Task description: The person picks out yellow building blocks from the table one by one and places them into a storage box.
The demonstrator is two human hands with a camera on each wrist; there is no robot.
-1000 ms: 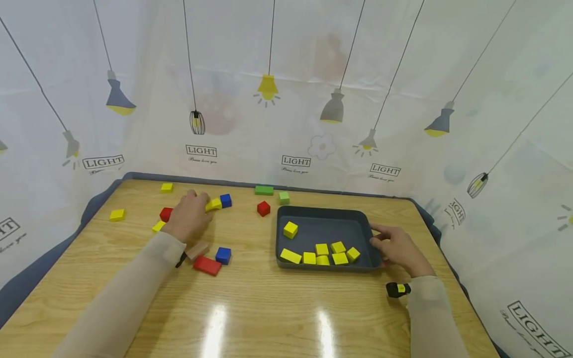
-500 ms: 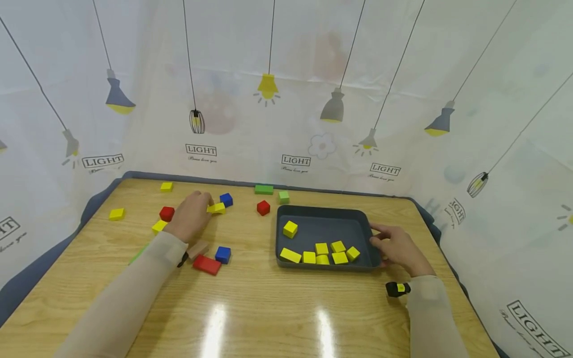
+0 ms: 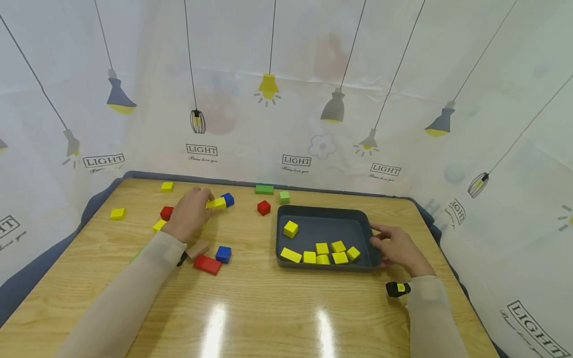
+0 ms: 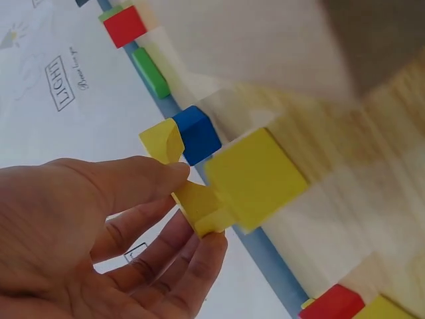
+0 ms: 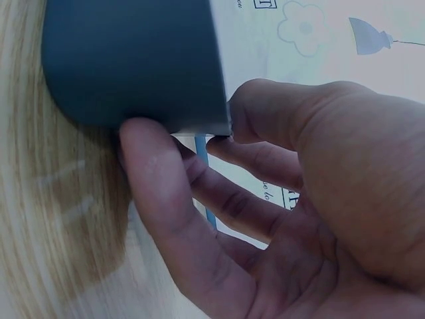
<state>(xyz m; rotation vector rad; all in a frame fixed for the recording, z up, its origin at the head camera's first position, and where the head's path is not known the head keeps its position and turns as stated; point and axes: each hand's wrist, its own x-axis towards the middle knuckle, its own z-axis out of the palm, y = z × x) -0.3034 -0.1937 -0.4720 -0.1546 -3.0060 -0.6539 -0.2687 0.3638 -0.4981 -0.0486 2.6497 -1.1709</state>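
My left hand (image 3: pixel 190 214) pinches a yellow arch block (image 3: pixel 217 204) between thumb and fingers. In the left wrist view the curved cutout of this yellow arch block (image 4: pixel 199 203) shows below the thumb. Close to it are a yellow square-faced block (image 4: pixel 255 179) and a blue block (image 4: pixel 196 136). At the right, my right hand (image 3: pixel 398 247) grips the right side of a dark grey tray (image 3: pixel 331 211), which holds several yellow blocks. The right wrist view shows the thumb at the rim of the tray (image 5: pixel 133 60) and a finger against its outer wall.
Near the left forearm lie a red flat block (image 3: pixel 207 265), a blue cube (image 3: pixel 223 254) and a brown block (image 3: pixel 198 249). Further back are a red block (image 3: pixel 264 208), a green block (image 3: pixel 264 189) and a light green cube (image 3: pixel 284 197). Yellow blocks (image 3: pixel 118 214) lie far left.
My left hand has shifted slightly and turned the yellow arch block, which tilted away from the blue block and now overlaps it in view. The right hand and tray have not moved.
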